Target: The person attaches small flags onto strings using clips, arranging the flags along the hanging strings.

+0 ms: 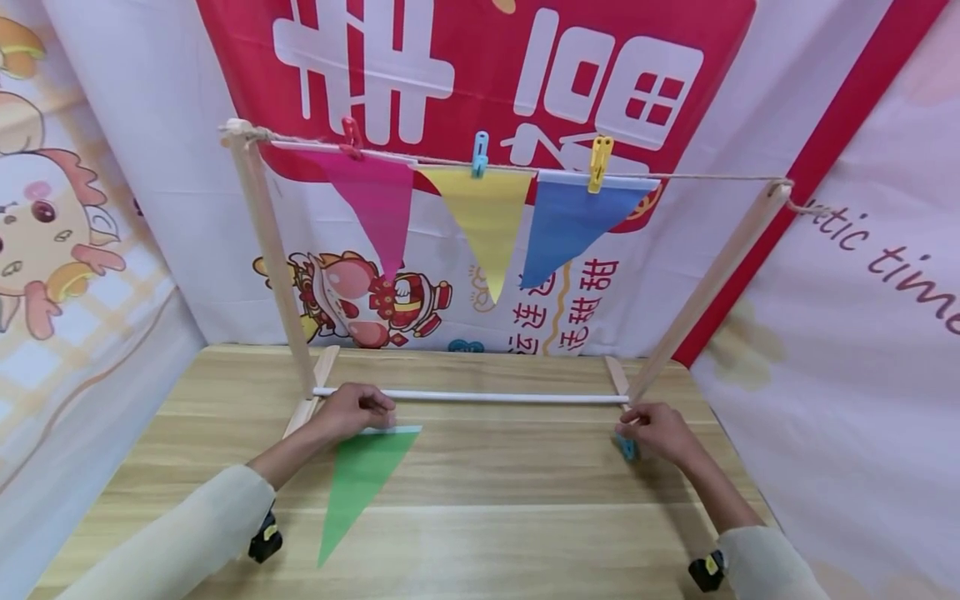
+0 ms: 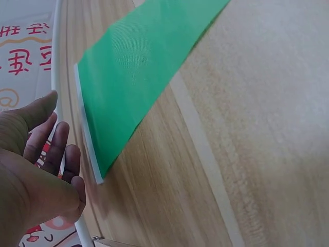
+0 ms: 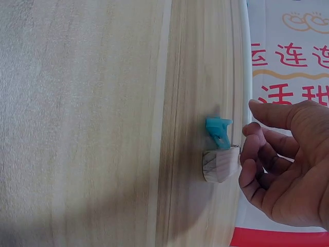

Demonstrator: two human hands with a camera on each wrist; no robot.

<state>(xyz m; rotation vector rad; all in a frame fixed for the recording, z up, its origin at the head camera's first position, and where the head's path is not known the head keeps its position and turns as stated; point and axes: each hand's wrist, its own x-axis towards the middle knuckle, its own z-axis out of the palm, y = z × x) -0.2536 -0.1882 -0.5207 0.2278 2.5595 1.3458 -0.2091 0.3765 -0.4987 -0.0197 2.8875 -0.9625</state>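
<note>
A green triangular pennant [image 1: 365,483] with a white top strip lies on the table. My left hand [image 1: 356,412] hovers beside that strip, its fingers loosely bent and holding nothing; the left wrist view shows a gap between the fingertips [image 2: 72,154] and the pennant. At the right, a blue clothespin [image 3: 218,133] lies by the end of the stand's wooden foot [image 3: 221,163]. Close over it is my right hand [image 1: 660,430], fingers relaxed and slightly curled with nothing between them.
A wooden frame with a left post [image 1: 273,258] and right post [image 1: 708,292] carries a string [image 1: 712,177]. Clothespins hold pink [image 1: 382,200], yellow [image 1: 487,217] and blue [image 1: 577,217] pennants on it. A white rod [image 1: 495,397] joins the posts low down. Printed cloth hangs behind.
</note>
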